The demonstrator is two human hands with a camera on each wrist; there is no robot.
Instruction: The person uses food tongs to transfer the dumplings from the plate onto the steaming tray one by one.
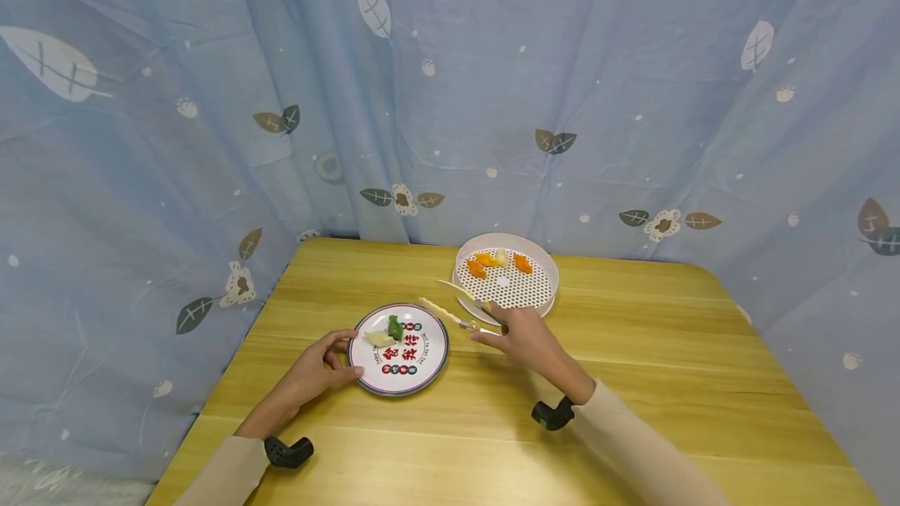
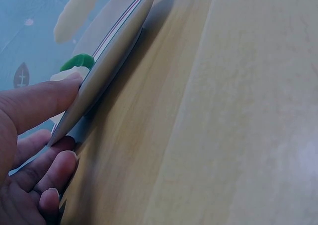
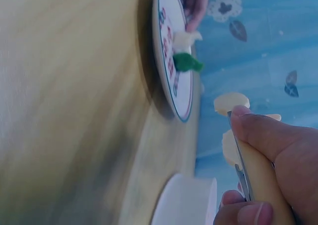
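My left hand [image 1: 319, 369] grips the left rim of a round white plate [image 1: 411, 377] with red printed characters, thumb over the edge and fingers beneath. On the plate lie a green dumpling-shaped piece [image 1: 395, 327] and a cream-coloured piece [image 1: 380, 339], side by side. In my right hand [image 1: 520, 338] is a pair of tongs [image 1: 441, 309] with cream tips and metal joints. Their tips are spread apart with nothing between them, pointing left, close to the plate's upper right rim. The right wrist view shows my thumb and fingers round the tongs' cream handle [image 3: 263, 185].
Behind the right hand stands a round, pale basket [image 1: 506, 243] with a perforated bottom. Inside are orange pieces [image 1: 523, 263], a yellow piece [image 1: 486, 259] and a cream piece [image 1: 502, 257]. Blue patterned curtain [image 1: 464, 100] hangs along the back and sides of the wooden table [image 1: 633, 350].
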